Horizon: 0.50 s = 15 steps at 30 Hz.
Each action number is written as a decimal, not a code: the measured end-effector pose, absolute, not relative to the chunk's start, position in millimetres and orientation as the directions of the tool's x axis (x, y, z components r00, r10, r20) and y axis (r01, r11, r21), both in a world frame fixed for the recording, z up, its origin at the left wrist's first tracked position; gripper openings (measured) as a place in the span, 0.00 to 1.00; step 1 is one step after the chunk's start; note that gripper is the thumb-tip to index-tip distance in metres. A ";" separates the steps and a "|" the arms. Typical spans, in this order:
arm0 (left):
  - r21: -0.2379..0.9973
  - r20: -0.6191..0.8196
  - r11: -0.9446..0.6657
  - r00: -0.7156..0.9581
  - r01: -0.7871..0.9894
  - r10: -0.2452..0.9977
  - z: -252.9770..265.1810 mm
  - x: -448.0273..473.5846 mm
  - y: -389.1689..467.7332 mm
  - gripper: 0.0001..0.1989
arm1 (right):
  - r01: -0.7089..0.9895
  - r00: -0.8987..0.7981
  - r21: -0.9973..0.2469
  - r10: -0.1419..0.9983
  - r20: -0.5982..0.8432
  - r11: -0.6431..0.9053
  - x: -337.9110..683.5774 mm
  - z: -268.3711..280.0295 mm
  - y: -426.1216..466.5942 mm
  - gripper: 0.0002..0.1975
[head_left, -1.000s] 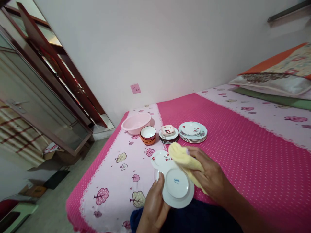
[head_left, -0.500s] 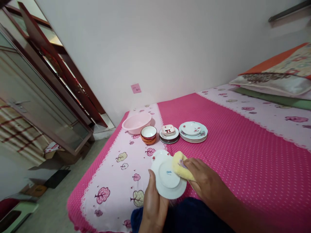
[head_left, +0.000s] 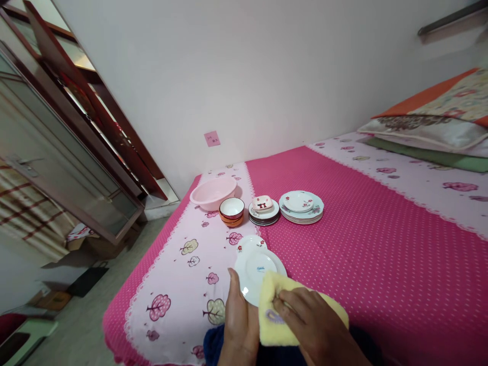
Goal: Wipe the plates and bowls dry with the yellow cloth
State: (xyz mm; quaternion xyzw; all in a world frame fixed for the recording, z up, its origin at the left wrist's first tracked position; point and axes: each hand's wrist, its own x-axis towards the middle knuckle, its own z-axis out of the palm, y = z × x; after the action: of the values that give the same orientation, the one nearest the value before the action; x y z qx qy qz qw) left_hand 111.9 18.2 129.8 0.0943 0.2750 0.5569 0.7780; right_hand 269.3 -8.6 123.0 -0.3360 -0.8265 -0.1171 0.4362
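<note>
My left hand grips a white plate by its near edge, with the underside and a small blue mark facing me. Over the plate's near right side, my right hand holds a yellow cloth that covers part of the rim. Just beyond, another white plate with red flowers lies on the bed, partly hidden by the held one. Farther off are stacked bowls, a stack of small plates topped by a little square dish, and a stack of larger plates.
A pink basin stands behind the bowls near the wall. The bed has a pink dotted cover with a tree-print band. Pillows are piled at the far right. A door and floor lie left of the bed.
My right hand with the cloth has moved down and toward me, from the plate's upper right rim to its lower right. The cloth is now spread wider. The plate has shifted slightly left.
</note>
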 end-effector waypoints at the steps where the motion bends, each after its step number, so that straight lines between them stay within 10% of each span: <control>1: 0.457 -0.346 0.410 0.268 -0.789 0.899 132.2 112.6 15.6 0.38 | 0.647 -0.399 -0.091 0.438 0.805 0.757 265.9 122.1 -9.8 0.19; 10: 0.398 -0.403 0.456 0.295 -0.796 0.867 120.7 114.4 -4.9 0.38 | 0.606 -0.377 -0.112 0.408 0.831 0.787 245.2 128.6 -6.6 0.20; 15: 0.609 -0.284 0.273 0.117 -0.745 0.952 109.7 121.8 -4.4 0.26 | 0.639 -0.306 -0.184 0.466 0.830 0.747 241.7 136.6 7.6 0.15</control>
State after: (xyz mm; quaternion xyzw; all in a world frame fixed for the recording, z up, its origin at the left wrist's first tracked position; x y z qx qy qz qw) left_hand 121.8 -4.4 109.7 0.1604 0.3222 0.5810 0.7300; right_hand 241.7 7.6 136.6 -0.3442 -0.8030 -0.0903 0.4780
